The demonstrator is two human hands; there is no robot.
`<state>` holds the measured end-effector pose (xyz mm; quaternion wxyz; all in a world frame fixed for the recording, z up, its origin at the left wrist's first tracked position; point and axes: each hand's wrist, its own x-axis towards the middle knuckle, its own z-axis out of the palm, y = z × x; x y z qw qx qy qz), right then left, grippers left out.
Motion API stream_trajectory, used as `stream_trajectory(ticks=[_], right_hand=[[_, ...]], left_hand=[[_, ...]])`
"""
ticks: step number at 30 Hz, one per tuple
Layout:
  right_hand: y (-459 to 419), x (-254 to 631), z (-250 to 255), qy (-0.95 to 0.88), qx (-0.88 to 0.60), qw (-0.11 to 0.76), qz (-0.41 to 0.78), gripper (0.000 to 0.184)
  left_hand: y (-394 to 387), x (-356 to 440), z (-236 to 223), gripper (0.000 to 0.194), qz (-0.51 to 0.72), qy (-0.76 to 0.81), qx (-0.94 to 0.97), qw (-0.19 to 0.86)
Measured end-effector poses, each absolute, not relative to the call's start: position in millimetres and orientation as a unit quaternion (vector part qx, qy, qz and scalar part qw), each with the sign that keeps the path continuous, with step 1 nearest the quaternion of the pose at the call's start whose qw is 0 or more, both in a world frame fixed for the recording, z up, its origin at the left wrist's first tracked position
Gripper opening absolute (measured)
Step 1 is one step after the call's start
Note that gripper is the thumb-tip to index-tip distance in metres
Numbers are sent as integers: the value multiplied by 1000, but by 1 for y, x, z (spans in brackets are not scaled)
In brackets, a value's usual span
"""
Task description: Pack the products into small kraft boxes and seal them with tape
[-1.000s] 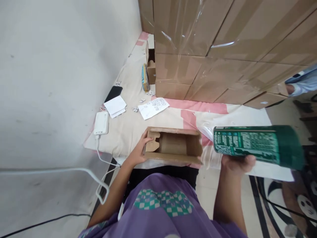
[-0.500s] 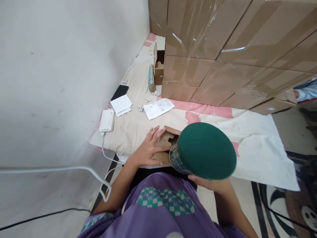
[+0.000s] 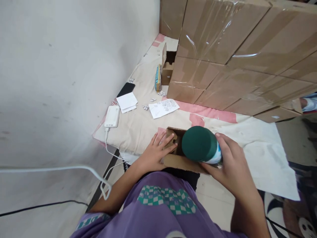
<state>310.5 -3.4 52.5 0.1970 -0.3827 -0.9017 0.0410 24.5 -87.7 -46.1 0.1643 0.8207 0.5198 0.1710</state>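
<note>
My right hand (image 3: 234, 162) is closed around a jar with a dark green lid (image 3: 198, 143). The jar is tilted with its lid towards me, and a bit of white and blue label shows beside my fingers. Under it lies an open cardboard box (image 3: 184, 162) near the front edge of the bed-like surface. The jar hides much of the box's right part, so I cannot tell how far in it is. At the box's left end, my left hand (image 3: 156, 153) rests with spread fingers on a cut-out cardboard insert (image 3: 173, 137).
A wall of taped cartons (image 3: 215, 72) stands at the back right. Left of it are an open small carton (image 3: 167, 74) and a blue and yellow packet (image 3: 158, 77). Printed paper (image 3: 163, 108), folded paper (image 3: 127, 101), a black phone (image 3: 126, 89) and a cabled white power bank (image 3: 112, 116) lie on the cloth.
The jar has tipped, turning from its broad green lid face to its side, and sits lower at the box. My right hand has come up around its right side. My left hand stays on the box.
</note>
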Motion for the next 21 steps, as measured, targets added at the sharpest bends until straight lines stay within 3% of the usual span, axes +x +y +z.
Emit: stream_trajectory(ticks=[6, 11, 17, 21], right_hand=[[3, 314, 48, -938, -332, 97, 4, 86], [7, 307, 43, -940, -334, 75, -2, 80], [11, 299, 15, -949, -303, 85, 32, 42], [14, 298, -11, -935, -338, 53, 92, 39]], left_hand=[[-82, 24, -50, 95, 172, 527, 811, 188], [-79, 24, -44, 101, 173, 541, 801, 190], [-81, 22, -53, 99, 192, 538, 800, 183], [-81, 23, -56, 91, 199, 544, 794, 184]])
